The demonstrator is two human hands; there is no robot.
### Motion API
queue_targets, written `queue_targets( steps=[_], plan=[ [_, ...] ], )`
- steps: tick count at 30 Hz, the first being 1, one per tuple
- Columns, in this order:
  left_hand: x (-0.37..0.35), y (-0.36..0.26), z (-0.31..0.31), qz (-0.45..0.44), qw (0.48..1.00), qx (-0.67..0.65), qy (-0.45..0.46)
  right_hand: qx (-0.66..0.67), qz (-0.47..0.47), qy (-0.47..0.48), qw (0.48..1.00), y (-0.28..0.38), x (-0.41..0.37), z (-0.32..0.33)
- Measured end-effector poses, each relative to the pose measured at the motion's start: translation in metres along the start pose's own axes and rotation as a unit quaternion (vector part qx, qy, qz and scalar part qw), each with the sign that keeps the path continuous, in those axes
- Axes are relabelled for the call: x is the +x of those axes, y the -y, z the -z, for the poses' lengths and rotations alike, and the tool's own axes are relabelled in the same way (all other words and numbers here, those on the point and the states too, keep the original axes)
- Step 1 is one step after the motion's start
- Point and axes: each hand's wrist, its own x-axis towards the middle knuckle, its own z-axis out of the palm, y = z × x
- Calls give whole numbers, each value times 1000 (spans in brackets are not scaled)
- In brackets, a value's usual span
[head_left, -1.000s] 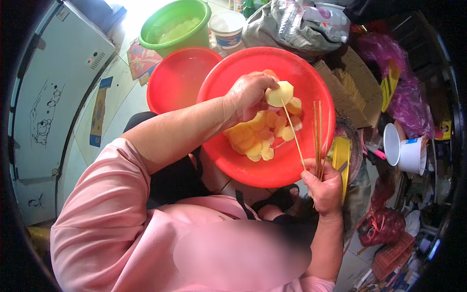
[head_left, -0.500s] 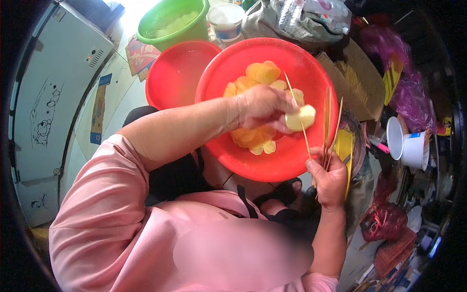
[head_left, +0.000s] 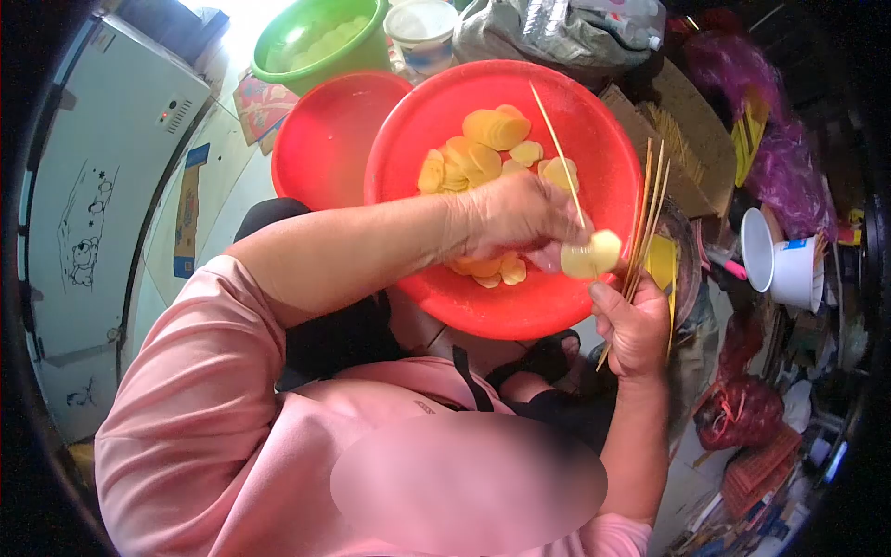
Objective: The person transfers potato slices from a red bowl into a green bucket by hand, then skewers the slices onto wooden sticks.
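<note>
My left hand [head_left: 520, 218] is closed on pale yellow potato slices [head_left: 594, 254], which are threaded on a thin bamboo skewer [head_left: 555, 139]. The skewer's tip points up and to the left, and its lower end runs towards my right hand [head_left: 633, 320]. That hand is wrapped round the skewer's lower part and a small bunch of other bamboo skewers [head_left: 647, 223], which stick up bare. Beneath both hands is a large red basin [head_left: 594, 121] holding many loose potato slices [head_left: 473, 158], some hidden by my left forearm.
Behind the left forearm stands a second red basin [head_left: 325, 139], with a green tub [head_left: 269, 60] of pale slices beyond it. At the right are a cardboard box [head_left: 682, 139], white containers [head_left: 794, 278] and a red net bag [head_left: 738, 413]. A white cabinet [head_left: 102, 186] stands left.
My left hand has moved down and right, sliding the potato slices along the skewer towards my right hand. The bunch of skewers has tilted further to the right.
</note>
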Motion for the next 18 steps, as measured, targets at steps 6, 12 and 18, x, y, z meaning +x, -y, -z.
queue_targets(
  steps=[6, 12, 18],
  plan=[
    [14, -9, 26, 23, 994, 95, 53, 37, -1, 31, 999, 3, 3, 9],
    [30, 12, 77, 12, 702, 703, -118, 45, 16, 19, 999, 6, 0, 11],
    [36, 37, 78, 36, 515, 852, -83, 27, 22, 32, 999, 3, -3, 13]
  ],
)
